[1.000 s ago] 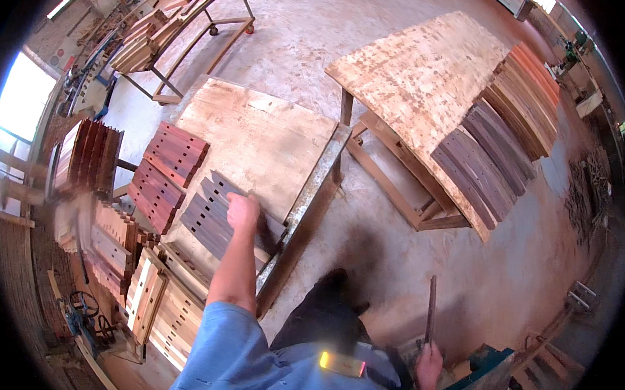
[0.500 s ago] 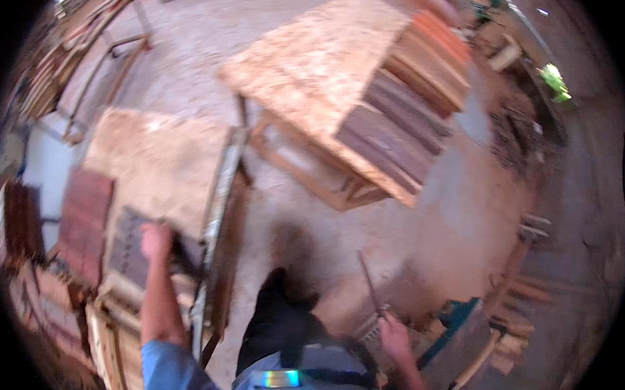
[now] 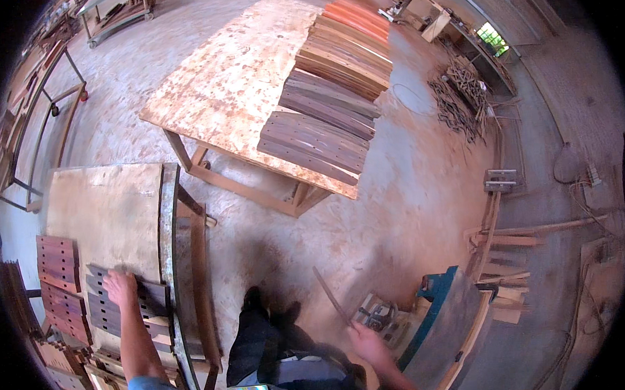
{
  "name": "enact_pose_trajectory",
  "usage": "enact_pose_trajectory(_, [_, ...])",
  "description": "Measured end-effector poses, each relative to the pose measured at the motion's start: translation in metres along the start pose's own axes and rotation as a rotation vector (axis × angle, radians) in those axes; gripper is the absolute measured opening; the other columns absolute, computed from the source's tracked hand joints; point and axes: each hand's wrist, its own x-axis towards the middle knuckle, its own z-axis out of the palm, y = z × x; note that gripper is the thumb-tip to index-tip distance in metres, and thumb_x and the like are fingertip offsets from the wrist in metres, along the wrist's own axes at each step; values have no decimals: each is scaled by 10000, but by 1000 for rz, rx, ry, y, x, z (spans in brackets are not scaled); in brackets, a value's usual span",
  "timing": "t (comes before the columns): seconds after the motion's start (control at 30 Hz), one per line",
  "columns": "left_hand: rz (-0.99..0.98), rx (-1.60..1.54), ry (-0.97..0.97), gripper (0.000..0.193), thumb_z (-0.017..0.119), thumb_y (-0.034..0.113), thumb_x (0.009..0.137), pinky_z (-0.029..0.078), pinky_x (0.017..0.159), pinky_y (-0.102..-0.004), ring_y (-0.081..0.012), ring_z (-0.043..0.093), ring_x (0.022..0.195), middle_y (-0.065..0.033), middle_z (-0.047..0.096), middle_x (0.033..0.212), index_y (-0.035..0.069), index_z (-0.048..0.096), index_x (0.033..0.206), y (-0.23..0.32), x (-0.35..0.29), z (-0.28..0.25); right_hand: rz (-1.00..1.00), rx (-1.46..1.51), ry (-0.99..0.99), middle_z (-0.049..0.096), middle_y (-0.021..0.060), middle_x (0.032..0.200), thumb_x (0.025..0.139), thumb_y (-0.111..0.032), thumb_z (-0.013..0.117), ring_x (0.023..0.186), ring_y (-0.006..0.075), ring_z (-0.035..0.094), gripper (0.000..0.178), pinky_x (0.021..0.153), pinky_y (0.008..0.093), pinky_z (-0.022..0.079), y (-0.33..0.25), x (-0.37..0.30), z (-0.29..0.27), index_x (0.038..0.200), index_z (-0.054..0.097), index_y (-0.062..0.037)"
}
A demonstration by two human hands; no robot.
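Note:
My left hand (image 3: 121,285) is over the dark wooden slats (image 3: 153,299) on the left bench, its fingers bent over the upper slat's edge; the fingertips are partly hidden. Small square holes run in rows through these slats. Beside them lie reddish-brown slats (image 3: 59,265) with similar holes. My right hand (image 3: 366,339) is away from the bench, low on the right. It is closed around one end of a long, thin, flat bar (image 3: 329,294), which points up and to the left; whether it is a file cannot be told.
A large wooden table (image 3: 216,67) ahead carries rows of brown and orange boards (image 3: 348,61). The left bench (image 3: 107,197) has a metal-edged side. A teal-edged machine (image 3: 432,294) stands near my right hand. Scrap wood (image 3: 461,94) is heaped at the far right. A wheeled rack (image 3: 44,116) stands left.
The view has swung, and the table and bench appear farther left and sharper. My left hand is still at the dark slats, which now show more plainly. My right hand still holds the bar.

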Motion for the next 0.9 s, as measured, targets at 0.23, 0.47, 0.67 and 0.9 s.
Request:
enact_pose_trajectory(0.23, [386,-74,48,390,534,336,906,406,1006,-433,-346,486,1158,-178,601,1124,-24,650,1001,-29,17,23,-70,-16,45,653,251,1014,949,-330,514,992,391,645,417,868,423,500,3,3,5,1277,576,-82])
enact_pose_trajectory(0.47, [459,-21,-146,411,529,363,914,409,991,-467,-385,510,1125,-229,608,1101,-25,651,971,-25,20,-14,-71,8,15,639,243,1059,950,-339,506,1026,384,628,423,889,427,488,15,12,16,1288,562,-91])
enact_pose_trajectory(0.67, [532,-16,-110,377,523,355,917,446,946,-456,-352,543,1082,-189,631,1055,1,654,905,-31,26,-2,67,10,-76,581,236,1252,964,-349,459,1174,401,553,460,1005,426,426,6,11,8,1343,517,-96])
enact_pose_trajectory(0.9, [522,87,-91,320,491,316,926,399,997,-455,-344,539,1088,-174,634,1046,61,684,940,-38,28,11,88,31,-37,573,241,1270,950,-379,470,1193,393,545,497,1020,409,412,9,6,8,1337,520,-71])
